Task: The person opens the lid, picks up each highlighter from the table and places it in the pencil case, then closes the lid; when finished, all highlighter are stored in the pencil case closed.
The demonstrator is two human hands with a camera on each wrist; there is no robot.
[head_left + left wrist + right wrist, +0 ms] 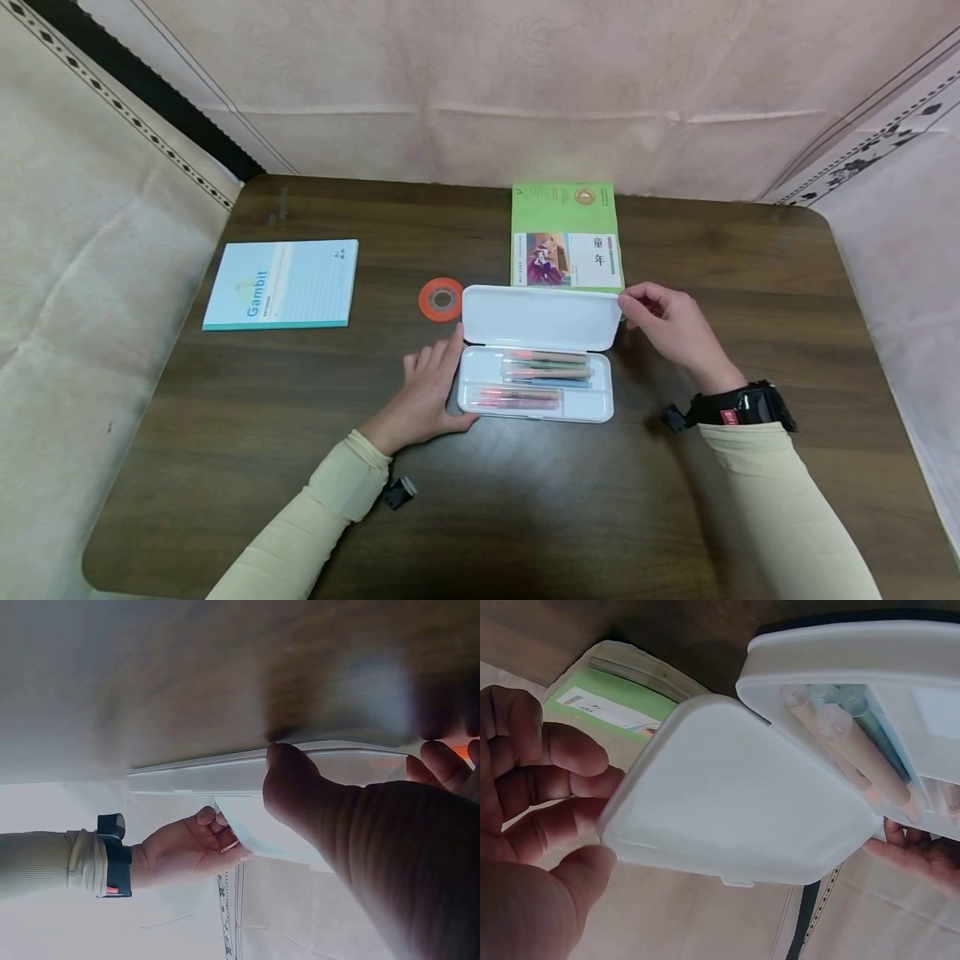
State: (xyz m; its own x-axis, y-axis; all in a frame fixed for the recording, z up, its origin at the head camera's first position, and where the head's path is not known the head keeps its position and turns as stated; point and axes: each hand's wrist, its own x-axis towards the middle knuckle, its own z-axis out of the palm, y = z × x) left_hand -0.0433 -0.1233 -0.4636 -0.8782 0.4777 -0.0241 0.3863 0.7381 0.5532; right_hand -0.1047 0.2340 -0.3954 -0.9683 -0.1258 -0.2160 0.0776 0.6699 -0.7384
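A white pencil case [536,408] lies open on the table, its lid [540,318] tilted up along the far side. Several pens [870,746] with clear caps lie in its compartments. At the case's left end my left hand [427,396] grips the base, thumb against the near side and fingers around the left end. My right hand [671,329] pinches the lid's right edge between thumb and fingers. In the right wrist view the thumb [585,877] meets the lid's rim. Part of the left hand's fingers is hidden by the thumb in the left wrist view.
Behind the lid lies a green book [562,217], partly covered by it. An orange roll of tape [440,299] sits left of the lid. Farther left is a light blue notebook [281,283]. Pale cloth [480,83] hangs around the wooden table [525,508].
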